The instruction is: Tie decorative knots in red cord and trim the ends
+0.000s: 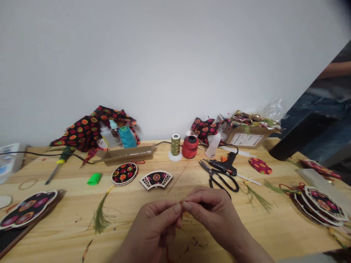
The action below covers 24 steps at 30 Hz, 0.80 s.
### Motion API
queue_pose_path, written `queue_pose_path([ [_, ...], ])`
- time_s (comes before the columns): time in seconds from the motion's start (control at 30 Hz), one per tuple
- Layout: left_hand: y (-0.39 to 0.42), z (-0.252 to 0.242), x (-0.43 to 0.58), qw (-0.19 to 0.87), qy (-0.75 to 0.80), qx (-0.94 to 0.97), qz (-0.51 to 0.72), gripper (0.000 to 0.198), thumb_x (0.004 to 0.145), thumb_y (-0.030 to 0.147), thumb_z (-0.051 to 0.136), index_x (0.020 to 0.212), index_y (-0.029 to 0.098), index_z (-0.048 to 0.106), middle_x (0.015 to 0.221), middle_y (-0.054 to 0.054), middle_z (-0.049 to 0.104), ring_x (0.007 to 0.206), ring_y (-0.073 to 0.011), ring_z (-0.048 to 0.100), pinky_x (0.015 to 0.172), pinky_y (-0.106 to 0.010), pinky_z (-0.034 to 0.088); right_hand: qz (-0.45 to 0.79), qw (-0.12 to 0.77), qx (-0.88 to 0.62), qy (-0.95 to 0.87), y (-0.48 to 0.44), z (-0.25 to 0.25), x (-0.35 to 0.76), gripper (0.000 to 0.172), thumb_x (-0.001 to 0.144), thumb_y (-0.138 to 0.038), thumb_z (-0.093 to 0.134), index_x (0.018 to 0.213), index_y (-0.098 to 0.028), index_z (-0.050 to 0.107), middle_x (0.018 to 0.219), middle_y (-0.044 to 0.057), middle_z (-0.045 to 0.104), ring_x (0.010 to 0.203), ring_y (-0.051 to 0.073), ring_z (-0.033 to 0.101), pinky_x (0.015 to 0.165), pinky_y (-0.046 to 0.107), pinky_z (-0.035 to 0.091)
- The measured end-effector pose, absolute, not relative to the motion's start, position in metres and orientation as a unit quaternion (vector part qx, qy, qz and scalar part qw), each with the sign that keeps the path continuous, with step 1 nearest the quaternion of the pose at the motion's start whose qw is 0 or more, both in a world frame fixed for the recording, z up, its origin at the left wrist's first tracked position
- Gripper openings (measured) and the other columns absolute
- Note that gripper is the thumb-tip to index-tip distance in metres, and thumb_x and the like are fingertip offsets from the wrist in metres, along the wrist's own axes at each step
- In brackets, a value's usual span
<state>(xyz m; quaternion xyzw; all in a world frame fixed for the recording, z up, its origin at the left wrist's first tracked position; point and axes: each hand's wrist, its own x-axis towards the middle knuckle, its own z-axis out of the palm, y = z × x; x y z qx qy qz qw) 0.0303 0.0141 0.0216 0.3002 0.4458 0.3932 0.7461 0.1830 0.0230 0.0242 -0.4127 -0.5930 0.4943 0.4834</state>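
My left hand (156,226) and my right hand (210,213) meet low in the middle, fingertips pinched together over the wooden table. Between them runs a thin red thread (181,203), gripped by both; part of it hangs below my left hand. Another stretch of red thread leads back toward the red spool (190,147). Just beyond my hands lies a fan-shaped ornament (156,179) with dark patterned fabric and a pale wooden frame. Left of it rests a round ornament (124,173) with a green tassel (102,215). Black-handled scissors (219,175) lie beside my right hand.
At the back stand a green-gold spool (176,145), a white bottle (213,145), and a cardboard box (244,137) of ornaments. A glue gun (226,164) lies behind the scissors. Ornaments are stacked at right (320,206) and left (29,210). A screwdriver (59,165) lies left. Another person (326,87) stands right.
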Motion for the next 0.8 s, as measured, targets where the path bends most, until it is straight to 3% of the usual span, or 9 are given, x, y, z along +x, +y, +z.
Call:
queue_pose_path([
  [0.23, 0.0109, 0.0242, 0.0295, 0.768, 0.410, 0.278, 0.405, 0.010, 0.067, 0.022, 0.069, 0.066, 0.011, 0.071, 0.059, -0.003, 0.056, 0.048, -0.0054, 0.029, 0.044, -0.020, 0.019, 0.481, 0.469, -0.443, -0.594, 0.0229, 0.0264, 0.1873, 0.012, 0.073, -0.020, 0.064, 0.065, -0.015, 0.071, 0.061, 0.004, 0.065, 0.058, 0.013, 0.057, 0.055, 0.023, 0.044],
  [0.43, 0.0109, 0.0247, 0.0302, 0.752, 0.416, 0.330, 0.391, 0.020, 0.073, 0.026, 0.065, 0.062, 0.011, 0.070, 0.056, -0.001, 0.053, 0.047, -0.0059, 0.027, 0.044, -0.022, 0.018, 0.473, 0.459, -0.450, -0.603, 0.0214, 0.0280, 0.1900, 0.015, 0.075, -0.022, 0.062, 0.064, -0.015, 0.070, 0.061, 0.003, 0.063, 0.058, 0.013, 0.055, 0.054, 0.023, 0.043],
  [0.8, 0.0107, 0.0229, 0.0322, 0.740, 0.438, 0.331, 0.387, 0.020, 0.070, 0.027, 0.067, 0.060, 0.011, 0.070, 0.055, -0.001, 0.053, 0.043, -0.0045, 0.029, 0.041, -0.020, 0.020, 0.465, 0.451, -0.455, -0.611, 0.0199, 0.0268, 0.1893, 0.015, 0.075, -0.019, 0.060, 0.063, -0.014, 0.069, 0.060, 0.004, 0.062, 0.057, 0.013, 0.054, 0.054, 0.024, 0.042],
])
